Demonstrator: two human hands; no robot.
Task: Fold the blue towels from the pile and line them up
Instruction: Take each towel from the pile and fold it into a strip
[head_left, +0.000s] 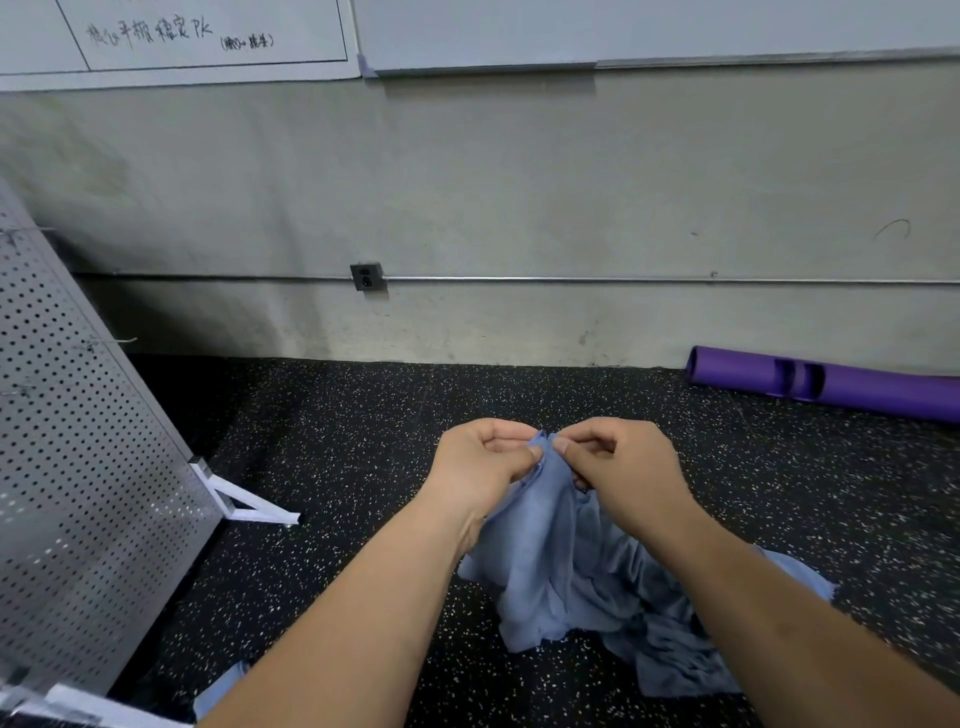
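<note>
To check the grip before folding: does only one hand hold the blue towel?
No, the left hand and the right hand both pinch the blue towel at its top edge.

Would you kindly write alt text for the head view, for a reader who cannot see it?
The left hand and right hand pinch the top edge of a blue towel above a crumpled pile on a speckled floor. A purple roll lies by the wall.

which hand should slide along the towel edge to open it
Probably the left hand: it and the right hand both pinch the towel top, but the pile crowds the right side.
</note>
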